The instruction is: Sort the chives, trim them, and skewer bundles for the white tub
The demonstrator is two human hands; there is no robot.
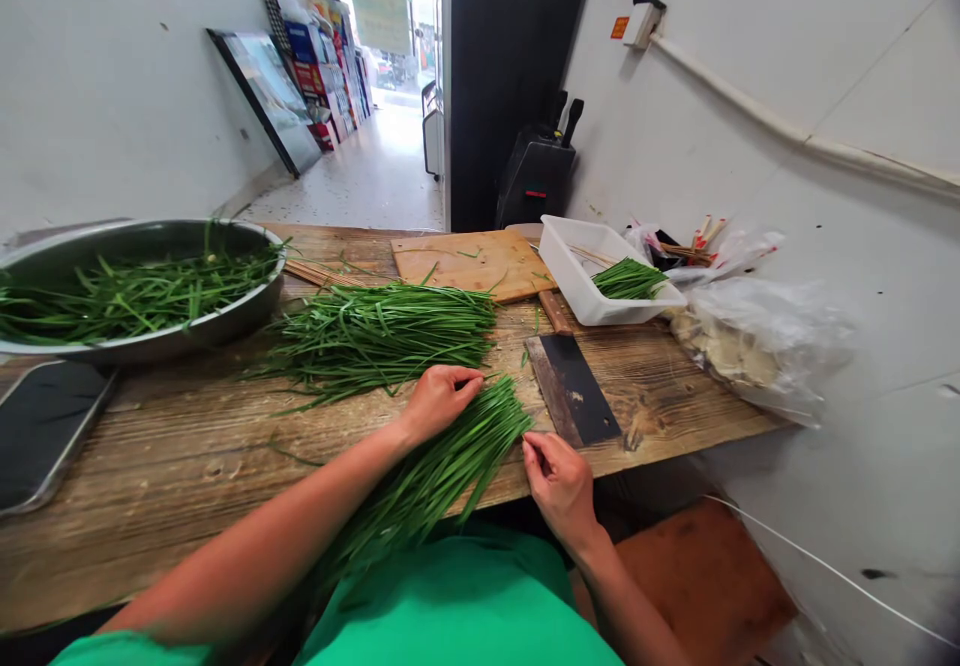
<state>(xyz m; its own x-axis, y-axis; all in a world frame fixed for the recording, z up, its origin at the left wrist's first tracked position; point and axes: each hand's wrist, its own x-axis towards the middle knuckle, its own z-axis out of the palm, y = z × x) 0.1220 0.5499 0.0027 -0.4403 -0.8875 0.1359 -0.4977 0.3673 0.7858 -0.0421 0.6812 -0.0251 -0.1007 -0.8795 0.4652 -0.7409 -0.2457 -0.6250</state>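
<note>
A bundle of green garlic chives (450, 446) lies across the table's front edge, its cut ends between my two hands. My left hand (442, 401) is closed in a pinch at the far side of those ends. Against their near side, my right hand (559, 481) has its thumb and forefinger pinched together. Whatever either hand pinches is too small to make out. Just beyond my left hand rests a larger pile of chives (382, 336). A cleaver (574, 386) lies flat to the right of the bundle, its wooden handle pointing away.
On the left stand a metal basin (274, 281) of loose chives and a phone (52, 431). Behind the pile are a cutting board (465, 256) and thin sticks (322, 271). A white plastic tub (600, 311) with chives and a plastic bag (757, 336) sit at right.
</note>
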